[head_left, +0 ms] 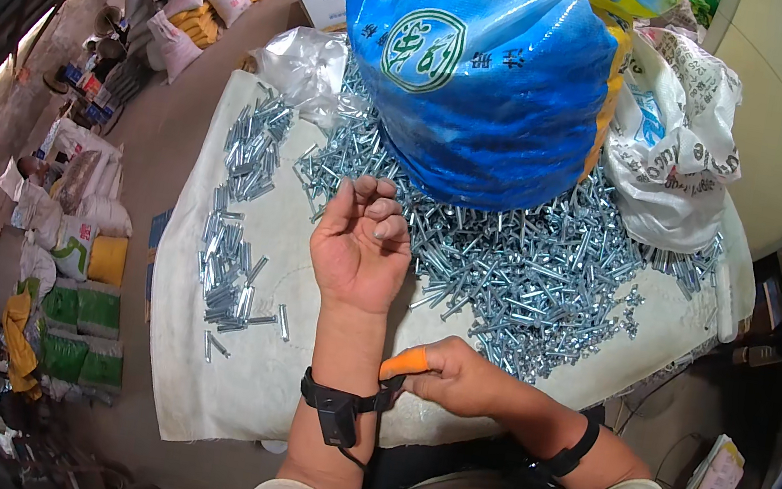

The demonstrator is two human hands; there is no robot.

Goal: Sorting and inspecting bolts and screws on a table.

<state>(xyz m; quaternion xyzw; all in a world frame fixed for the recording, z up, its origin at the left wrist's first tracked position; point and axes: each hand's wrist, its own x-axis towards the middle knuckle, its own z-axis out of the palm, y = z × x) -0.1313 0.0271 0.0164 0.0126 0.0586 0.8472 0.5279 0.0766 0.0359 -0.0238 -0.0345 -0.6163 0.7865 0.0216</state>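
Left hand (pixel 362 250): palm up, fingers loosely curled, empty; probably turned so the wrist strap (pixel 317 396) is reachable.
Right hand (pixel 459 376): meets the strap, wearing an orange finger cover (pixel 407 362); I cannot tell whether it pinches.
Wrist strap: crosswise around the left forearm (pixel 348 344); its black box (pixel 340 421) points roughly along the arm.

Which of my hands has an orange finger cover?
Your right hand: one finger wears a smooth, orange, tube-shaped cover. Your left hand, palm up with fingers curled, shows none.
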